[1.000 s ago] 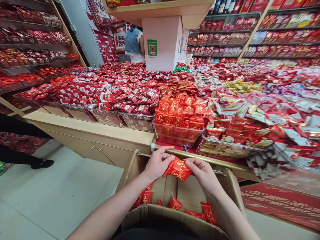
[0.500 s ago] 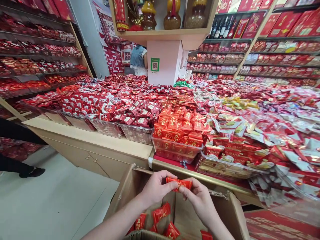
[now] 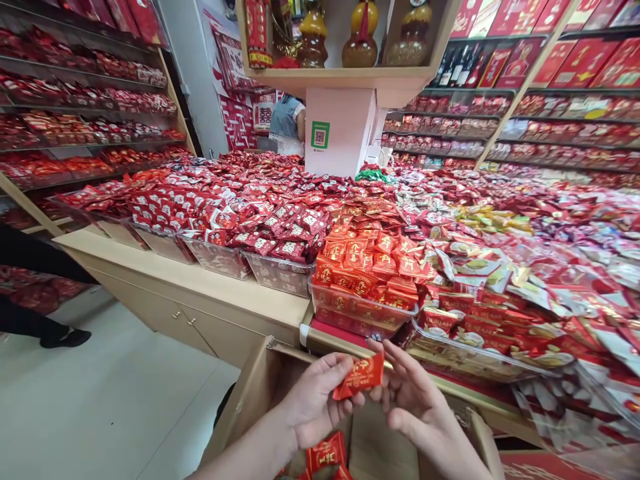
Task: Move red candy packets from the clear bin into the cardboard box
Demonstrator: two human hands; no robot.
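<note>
My left hand (image 3: pixel 314 400) holds a small red wrapped candy packet (image 3: pixel 361 376) with gold print, pinched at its left end between thumb and fingers. Close by the packet's right end is my right hand (image 3: pixel 417 403), its fingers spread and its thumb apart; whether a fingertip touches the wrapper is unclear. Both hands are above an open cardboard box (image 3: pixel 237 407). Inside it lie a few matching red packets (image 3: pixel 326 453), partly hidden by my forearms. Just beyond the box, a clear plastic bin (image 3: pixel 363 312) is heaped with similar red packets.
Bins of wrapped sweets cover the long counter (image 3: pixel 225 290). To the right stands a bin of durian packets (image 3: pixel 475 333). A pillar (image 3: pixel 340 133) rises behind, under a display shelf (image 3: pixel 345 77). One person (image 3: pixel 287 127) is at the back; another's leg (image 3: pixel 35 327) shows at left.
My right hand has let go of the packet and its fingers have spread. The left hand keeps hold, and the packet now tilts with its printed face showing. The view has shifted slightly.
</note>
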